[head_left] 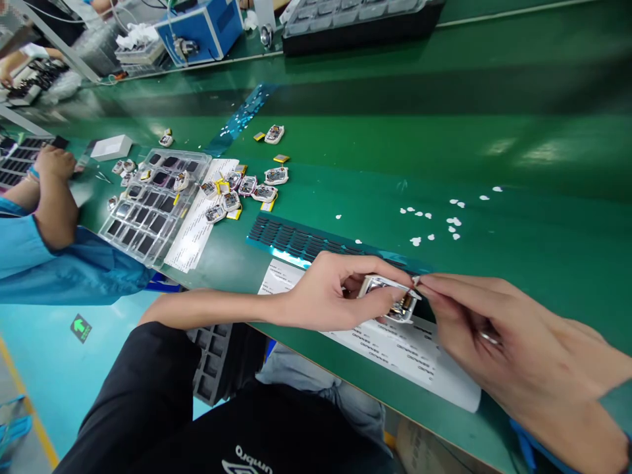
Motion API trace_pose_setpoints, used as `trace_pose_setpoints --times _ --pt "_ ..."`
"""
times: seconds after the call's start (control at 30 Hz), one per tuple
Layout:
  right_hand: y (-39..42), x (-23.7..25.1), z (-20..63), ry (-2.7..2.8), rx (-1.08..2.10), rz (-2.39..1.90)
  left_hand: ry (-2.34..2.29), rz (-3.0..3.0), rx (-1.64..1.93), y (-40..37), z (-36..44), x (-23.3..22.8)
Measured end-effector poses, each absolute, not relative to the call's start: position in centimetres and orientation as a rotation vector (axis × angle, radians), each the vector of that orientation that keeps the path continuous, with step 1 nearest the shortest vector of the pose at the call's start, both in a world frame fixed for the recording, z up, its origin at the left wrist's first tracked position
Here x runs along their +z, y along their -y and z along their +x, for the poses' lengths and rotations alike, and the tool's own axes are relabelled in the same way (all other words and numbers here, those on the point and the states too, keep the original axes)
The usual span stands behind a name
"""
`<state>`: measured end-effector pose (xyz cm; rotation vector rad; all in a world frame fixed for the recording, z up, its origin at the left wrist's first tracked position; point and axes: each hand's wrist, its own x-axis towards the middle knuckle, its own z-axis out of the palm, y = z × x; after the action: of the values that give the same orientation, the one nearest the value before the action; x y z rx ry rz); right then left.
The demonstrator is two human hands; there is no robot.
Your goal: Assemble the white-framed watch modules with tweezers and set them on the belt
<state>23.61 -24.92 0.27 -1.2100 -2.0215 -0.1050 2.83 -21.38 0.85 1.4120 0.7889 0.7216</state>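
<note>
My left hand (326, 293) grips a small white device housing (390, 297), with circuitry showing in its open face. Thumb and forefinger of my right hand (486, 322) pinch a tiny white piece (416, 281) at the housing's right corner. I cannot tell whether that piece is fixed to the housing. Beneath both hands lies a printed white sheet (395, 349). Just behind it, a strip of black adhesive pieces on blue film (296, 238) runs across the green table. Small white stickers (451, 220) are scattered to the right.
Several similar housings (247, 185) with yellow batteries lie left of centre. Beside them is a clear compartment tray (153, 207) with dark screens. A co-worker's arm (54, 197) rests at far left. A blue box (200, 33) and black tray (363, 29) stand behind.
</note>
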Motion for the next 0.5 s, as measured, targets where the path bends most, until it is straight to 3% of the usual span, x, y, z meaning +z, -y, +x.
trace_pose_setpoints --times 0.33,0.5 --pt "23.8 1.3 23.6 2.022 -0.506 -1.305 -0.782 1.355 0.689 21.4 2.9 0.6" --pt "24.1 -0.1 25.5 2.059 -0.263 -1.301 -0.735 1.202 0.692 20.9 3.1 0.5"
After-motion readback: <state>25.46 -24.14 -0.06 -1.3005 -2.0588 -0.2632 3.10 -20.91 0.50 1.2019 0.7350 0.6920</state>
